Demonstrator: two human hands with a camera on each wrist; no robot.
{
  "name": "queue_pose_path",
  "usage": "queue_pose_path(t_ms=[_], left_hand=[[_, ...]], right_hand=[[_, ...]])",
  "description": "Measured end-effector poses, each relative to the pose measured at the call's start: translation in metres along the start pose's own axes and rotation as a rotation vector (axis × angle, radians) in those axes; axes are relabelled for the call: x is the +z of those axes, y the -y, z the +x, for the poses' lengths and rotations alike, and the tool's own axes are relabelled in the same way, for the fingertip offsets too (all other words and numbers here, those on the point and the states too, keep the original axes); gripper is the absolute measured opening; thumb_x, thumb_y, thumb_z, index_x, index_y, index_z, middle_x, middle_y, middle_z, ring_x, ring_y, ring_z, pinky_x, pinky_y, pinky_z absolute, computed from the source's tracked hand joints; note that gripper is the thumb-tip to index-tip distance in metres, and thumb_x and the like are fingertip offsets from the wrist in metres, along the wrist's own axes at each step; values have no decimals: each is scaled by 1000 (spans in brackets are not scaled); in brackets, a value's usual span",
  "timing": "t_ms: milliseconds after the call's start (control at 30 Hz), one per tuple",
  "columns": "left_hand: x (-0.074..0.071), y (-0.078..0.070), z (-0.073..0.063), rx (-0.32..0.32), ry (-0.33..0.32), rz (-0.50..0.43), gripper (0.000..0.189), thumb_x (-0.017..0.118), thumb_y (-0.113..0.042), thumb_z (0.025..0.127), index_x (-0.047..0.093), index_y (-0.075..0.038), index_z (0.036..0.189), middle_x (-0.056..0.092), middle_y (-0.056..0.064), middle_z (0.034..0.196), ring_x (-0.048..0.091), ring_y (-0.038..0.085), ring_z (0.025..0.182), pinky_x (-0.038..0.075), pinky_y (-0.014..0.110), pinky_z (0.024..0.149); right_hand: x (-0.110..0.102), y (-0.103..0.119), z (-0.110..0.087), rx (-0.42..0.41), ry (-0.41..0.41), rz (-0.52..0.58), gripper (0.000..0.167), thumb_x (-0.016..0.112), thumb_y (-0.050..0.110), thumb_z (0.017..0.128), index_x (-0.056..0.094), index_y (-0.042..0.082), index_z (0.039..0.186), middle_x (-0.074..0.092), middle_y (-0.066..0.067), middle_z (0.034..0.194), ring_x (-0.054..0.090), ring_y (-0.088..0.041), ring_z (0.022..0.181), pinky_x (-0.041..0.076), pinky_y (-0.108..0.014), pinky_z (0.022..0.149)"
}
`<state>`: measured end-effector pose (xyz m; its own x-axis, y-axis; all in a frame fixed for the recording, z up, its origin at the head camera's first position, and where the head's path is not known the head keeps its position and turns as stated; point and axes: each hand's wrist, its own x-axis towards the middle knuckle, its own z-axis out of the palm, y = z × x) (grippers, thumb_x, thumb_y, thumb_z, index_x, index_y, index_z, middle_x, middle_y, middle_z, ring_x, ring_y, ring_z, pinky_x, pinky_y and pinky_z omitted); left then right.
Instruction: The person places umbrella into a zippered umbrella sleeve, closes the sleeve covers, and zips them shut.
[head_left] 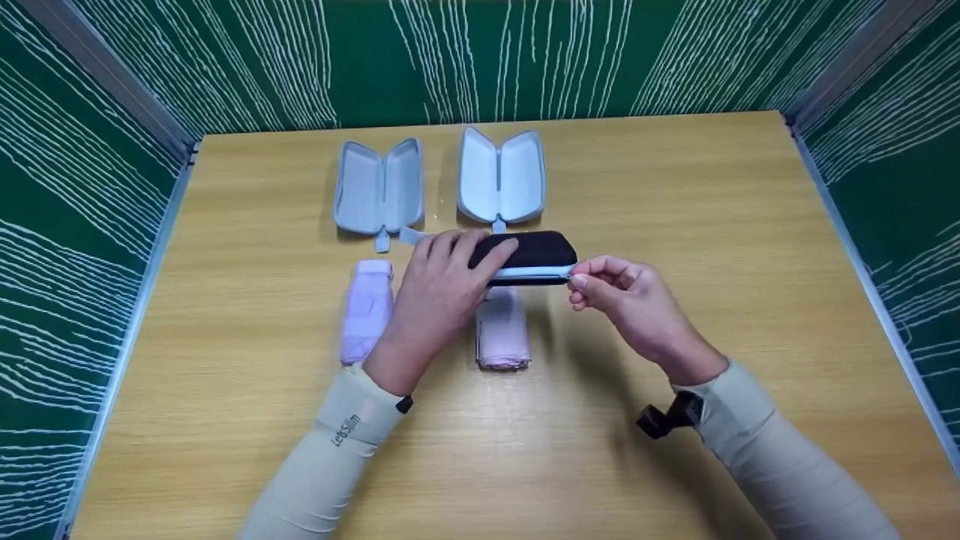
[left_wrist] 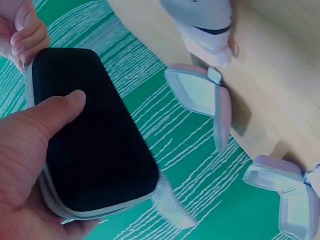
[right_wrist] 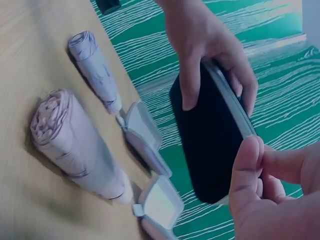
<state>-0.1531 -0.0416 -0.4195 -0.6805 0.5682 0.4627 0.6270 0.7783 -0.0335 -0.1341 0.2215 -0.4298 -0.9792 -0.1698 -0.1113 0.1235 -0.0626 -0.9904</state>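
My left hand (head_left: 446, 285) grips a black zip case (head_left: 536, 251) around one end, its thumb across the dark top. The case is held up over the table, with a pale blue zip (head_left: 532, 272) along the side facing me. At the case's right end, my right hand (head_left: 637, 307) pinches the zip pull between thumb and fingertip; the fingers mostly hide the pull. A light fabric strap (left_wrist: 172, 205) sticks out from the case's other end. Below the case lies a rolled pinkish folding umbrella (right_wrist: 82, 145), partly covered in the head view.
A lilac folding umbrella (head_left: 367, 311) lies left of the left forearm. Two pale blue cases stand spread open at the back, one left case (head_left: 360, 187) and one right case (head_left: 519, 176). Green walls with white streaks (head_left: 495, 64) border the wooden table (head_left: 675, 187).
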Motion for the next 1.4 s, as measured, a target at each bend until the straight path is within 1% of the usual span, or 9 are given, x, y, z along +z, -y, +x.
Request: queue_pose_path(t_ms=[67,167,333,500,633,733,967,1133,1400], left_hand=[[1,2,-1,19,-30,-12,41,65,-25,103,57,-22,143,62,13,137,60,36,120,48,49,98],[2,6,-4,36,-75,-55,38,66,-20,102,58,-20,139,62,13,134,60,34,120,48,48,102],[1,11,-5,70,-147,-147,34,67,-16,100,59,-18,132,61,11,132,58,31,121,44,44,109],[0,10,-6,122,-197,-162,30,65,-15,101,62,-14,131,62,10,133,58,30,121,45,43,106],[-2,6,-6,123,-199,-159,33,68,-17,100,62,-14,132,62,10,134,57,31,120,45,43,104],[-3,2,-5,119,-202,-155,32,67,-17,101,62,-15,133,62,11,134,57,32,120,46,43,104],[-4,-6,-1,117,-237,-125,26,60,-15,104,64,-14,129,64,12,130,58,33,116,48,44,99],[-4,-12,1,124,-232,-99,25,58,-16,106,64,-14,130,64,12,130,59,33,115,49,44,99],[-6,-19,3,135,-236,-70,26,57,-17,107,64,-14,132,64,13,129,59,33,114,50,44,99]], right_hand=[[-4,-2,3,20,28,22,11,66,3,100,65,-6,105,67,-14,93,66,-15,82,58,-30,83],[-11,-3,6,20,45,64,7,63,2,101,65,-4,105,66,-12,95,65,-15,84,57,-28,84],[-20,0,10,-13,28,145,5,60,0,102,65,-1,102,63,-8,93,62,-16,83,55,-26,82],[-22,3,12,-10,8,194,6,62,0,101,68,-2,102,65,-8,93,63,-16,83,56,-27,83],[-20,4,12,-11,-29,216,7,64,-1,100,70,0,100,68,-8,94,66,-17,82,57,-28,84],[-18,4,11,-21,-43,230,7,64,-1,100,71,-1,101,69,-9,94,66,-17,81,57,-28,83],[-14,5,10,-30,-35,248,6,66,1,99,71,-1,101,70,-10,94,67,-17,81,58,-28,82],[-9,6,9,-32,-32,256,10,62,-5,100,71,-1,99,70,-10,91,67,-17,79,58,-29,82],[2,9,4,-41,22,262,15,57,-10,100,70,-2,98,68,-10,87,67,-17,78,58,-28,79]])
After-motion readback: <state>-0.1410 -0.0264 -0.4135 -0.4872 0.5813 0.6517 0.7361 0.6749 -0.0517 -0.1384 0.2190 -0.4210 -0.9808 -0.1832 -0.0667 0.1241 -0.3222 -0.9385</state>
